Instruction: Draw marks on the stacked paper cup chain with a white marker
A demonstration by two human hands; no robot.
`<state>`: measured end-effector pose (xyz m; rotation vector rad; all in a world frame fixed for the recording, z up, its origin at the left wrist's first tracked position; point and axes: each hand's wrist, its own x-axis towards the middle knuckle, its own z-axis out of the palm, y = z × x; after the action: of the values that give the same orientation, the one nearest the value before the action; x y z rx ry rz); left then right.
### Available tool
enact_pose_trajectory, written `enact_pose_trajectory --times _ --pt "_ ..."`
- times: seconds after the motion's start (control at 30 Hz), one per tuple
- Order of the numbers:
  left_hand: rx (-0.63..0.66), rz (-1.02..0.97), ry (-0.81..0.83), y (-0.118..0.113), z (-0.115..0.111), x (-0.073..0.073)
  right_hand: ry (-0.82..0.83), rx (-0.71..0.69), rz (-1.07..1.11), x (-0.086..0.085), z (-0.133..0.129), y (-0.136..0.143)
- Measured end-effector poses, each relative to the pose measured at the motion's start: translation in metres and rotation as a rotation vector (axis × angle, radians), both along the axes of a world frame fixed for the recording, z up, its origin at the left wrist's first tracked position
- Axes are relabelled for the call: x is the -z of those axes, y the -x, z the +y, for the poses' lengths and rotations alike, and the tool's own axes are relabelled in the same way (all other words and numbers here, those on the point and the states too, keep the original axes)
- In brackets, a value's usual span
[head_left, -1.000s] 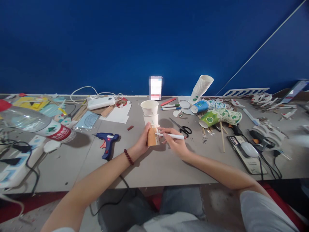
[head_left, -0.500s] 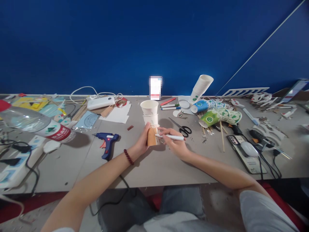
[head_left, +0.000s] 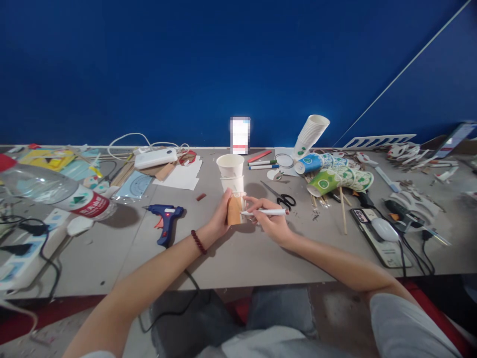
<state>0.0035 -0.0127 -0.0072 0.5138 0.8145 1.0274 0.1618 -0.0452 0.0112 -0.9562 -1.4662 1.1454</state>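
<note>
Head view: your left hand (head_left: pixel 219 221) is clenched around the brown paper piece (head_left: pixel 234 210) at the base of the stacked white cups (head_left: pixel 231 175), holding it upright on the table (head_left: pixel 238 258), directly ahead of you. Your right hand (head_left: pixel 272 223) grips the white pen (head_left: pixel 265 212) in a writing hold. The pen's long axis lies nearly horizontal, tip pointing left, cap end pointing right. The tip sits at the right edge of the brown paper piece; whether it touches cannot be determined. The workpiece therefore lies immediately left of the pen grip. Scissors (head_left: pixel 283 199) lie just behind the right hand; the blue glue gun (head_left: pixel 166 219) lies well left of the left hand.
</note>
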Motion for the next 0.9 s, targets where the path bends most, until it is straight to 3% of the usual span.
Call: enact_pose_trajectory --times 0.9 --pt "-0.012 0.033 0.097 0.0025 0.0003 -0.0016 0.001 -0.03 0.014 -0.0076 -0.0013 0.0005"
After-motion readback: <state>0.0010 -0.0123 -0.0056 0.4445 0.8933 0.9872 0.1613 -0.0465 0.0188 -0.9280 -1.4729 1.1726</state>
